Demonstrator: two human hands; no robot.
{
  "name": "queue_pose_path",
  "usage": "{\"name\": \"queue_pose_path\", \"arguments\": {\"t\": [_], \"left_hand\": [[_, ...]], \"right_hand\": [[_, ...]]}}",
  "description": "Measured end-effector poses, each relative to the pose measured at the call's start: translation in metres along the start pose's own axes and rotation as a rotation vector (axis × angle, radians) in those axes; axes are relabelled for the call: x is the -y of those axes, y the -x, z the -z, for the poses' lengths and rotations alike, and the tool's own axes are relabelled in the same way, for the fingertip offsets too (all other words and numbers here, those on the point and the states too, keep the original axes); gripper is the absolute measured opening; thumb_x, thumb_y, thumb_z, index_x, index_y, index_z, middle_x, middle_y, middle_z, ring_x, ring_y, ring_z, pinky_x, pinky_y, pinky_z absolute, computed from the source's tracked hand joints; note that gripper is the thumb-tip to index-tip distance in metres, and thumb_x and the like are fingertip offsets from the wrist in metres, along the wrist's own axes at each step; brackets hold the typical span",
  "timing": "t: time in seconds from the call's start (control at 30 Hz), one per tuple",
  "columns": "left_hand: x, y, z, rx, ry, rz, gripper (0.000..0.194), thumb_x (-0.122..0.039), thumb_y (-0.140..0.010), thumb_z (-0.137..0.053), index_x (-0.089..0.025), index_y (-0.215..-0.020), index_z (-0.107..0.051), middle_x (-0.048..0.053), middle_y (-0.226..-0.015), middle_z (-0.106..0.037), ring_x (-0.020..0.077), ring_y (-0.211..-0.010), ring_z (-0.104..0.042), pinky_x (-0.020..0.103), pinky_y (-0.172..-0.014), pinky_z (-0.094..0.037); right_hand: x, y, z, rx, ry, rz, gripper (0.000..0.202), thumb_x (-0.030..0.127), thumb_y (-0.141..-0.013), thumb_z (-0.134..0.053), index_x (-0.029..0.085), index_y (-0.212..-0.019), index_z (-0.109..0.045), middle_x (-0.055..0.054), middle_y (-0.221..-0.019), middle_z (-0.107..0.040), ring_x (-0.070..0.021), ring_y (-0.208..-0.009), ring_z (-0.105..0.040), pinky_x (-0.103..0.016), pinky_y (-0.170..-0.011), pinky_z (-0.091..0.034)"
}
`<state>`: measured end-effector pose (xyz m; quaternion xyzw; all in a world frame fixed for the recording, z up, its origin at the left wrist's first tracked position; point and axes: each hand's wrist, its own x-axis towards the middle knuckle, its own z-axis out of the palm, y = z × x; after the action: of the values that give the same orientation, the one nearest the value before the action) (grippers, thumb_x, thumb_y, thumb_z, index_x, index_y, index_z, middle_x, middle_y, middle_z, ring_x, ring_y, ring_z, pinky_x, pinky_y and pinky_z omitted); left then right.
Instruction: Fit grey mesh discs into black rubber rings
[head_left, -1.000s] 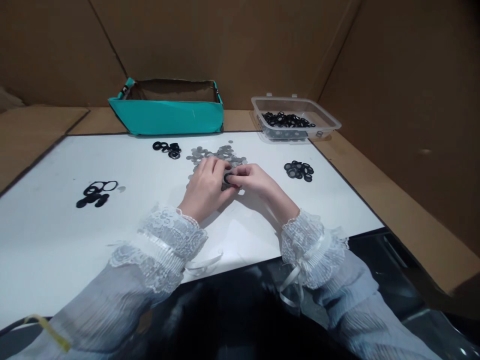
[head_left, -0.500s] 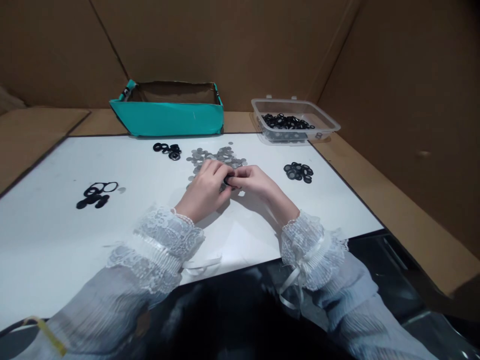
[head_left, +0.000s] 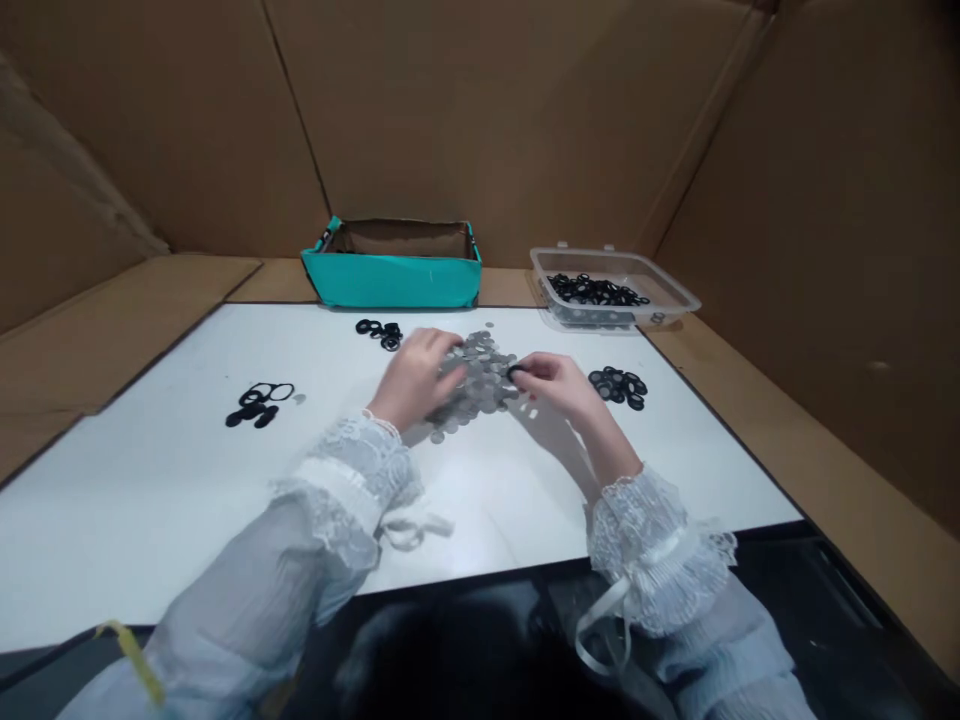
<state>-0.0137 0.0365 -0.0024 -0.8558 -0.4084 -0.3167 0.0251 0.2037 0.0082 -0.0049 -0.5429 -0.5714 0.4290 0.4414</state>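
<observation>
Between thumb and fingertips, my right hand (head_left: 564, 385) pinches a small black ring (head_left: 514, 372) at the right edge of a pile of flat grey discs (head_left: 484, 375). At the left side of that pile is my left hand (head_left: 418, 378), thumb and fingers apart and nothing visible in them; its fingers are a little blurred. Part of the pile lies hidden behind this hand. To the right of my right hand sits a group of black rings with grey centres (head_left: 618, 386).
A teal box (head_left: 394, 282) and a clear plastic container (head_left: 622, 262) of black rings stand at the back. Black rings lie in two groups on the white board, one at the far left (head_left: 255, 405) and one near the box (head_left: 380, 332). Cardboard walls (head_left: 487, 130) enclose the board.
My hands, together over the discs before, have separated. The left has opened and moved off leftward; the right has drawn rightward with the black ring. The camera view has shifted too.
</observation>
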Motion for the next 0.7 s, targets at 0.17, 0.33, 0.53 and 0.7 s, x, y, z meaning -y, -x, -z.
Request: {"name": "queue_pose_path", "arguments": {"t": [0.17, 0.33, 0.53, 0.7], "left_hand": [[0.058, -0.002, -0.006, -0.037, -0.232, 0.559, 0.030, -0.024, -0.089, -0.047, -0.015, -0.112, -0.063, 0.018, -0.106, -0.062, 0.0337, -0.103, -0.056, 0.044, -0.086, -0.046], [0.072, -0.001, -0.011, 0.058, -0.264, 0.560, 0.029, -0.023, -0.087, -0.047, -0.018, -0.108, -0.067, 0.016, -0.107, -0.062, 0.0335, -0.098, -0.060, 0.041, -0.081, -0.046], [0.067, -0.001, -0.008, -0.087, -0.096, 0.592, 0.019, -0.019, -0.082, -0.050, -0.019, -0.095, -0.064, 0.011, -0.096, -0.065, 0.0279, -0.091, -0.061, 0.038, -0.080, -0.047], [0.051, -0.010, -0.009, -0.228, 0.396, 0.679, 0.009, -0.022, -0.074, -0.058, -0.019, -0.083, -0.056, 0.004, -0.076, -0.062, 0.0191, -0.076, -0.061, 0.034, -0.078, -0.049]], "right_hand": [[-0.028, 0.007, 0.059, -0.434, 0.267, 0.168, 0.014, 0.031, -0.070, -0.058, 0.020, -0.077, -0.061, -0.005, -0.068, -0.065, -0.0181, -0.063, -0.059, -0.032, -0.063, -0.046], [-0.053, 0.020, 0.087, -0.553, 0.542, 0.122, 0.008, 0.023, -0.073, -0.051, 0.020, -0.070, -0.058, -0.010, -0.074, -0.067, -0.0227, -0.069, -0.061, -0.039, -0.073, -0.047], [-0.065, 0.017, 0.095, -0.543, 0.678, 0.175, 0.005, 0.018, -0.071, -0.051, 0.020, -0.070, -0.055, -0.013, -0.082, -0.061, -0.0295, -0.088, -0.057, -0.045, -0.083, -0.044], [-0.049, 0.016, 0.084, -0.608, 0.702, 0.257, 0.009, 0.023, -0.077, -0.050, 0.019, -0.078, -0.058, -0.016, -0.096, -0.058, -0.0311, -0.103, -0.051, -0.047, -0.092, -0.041]]}}
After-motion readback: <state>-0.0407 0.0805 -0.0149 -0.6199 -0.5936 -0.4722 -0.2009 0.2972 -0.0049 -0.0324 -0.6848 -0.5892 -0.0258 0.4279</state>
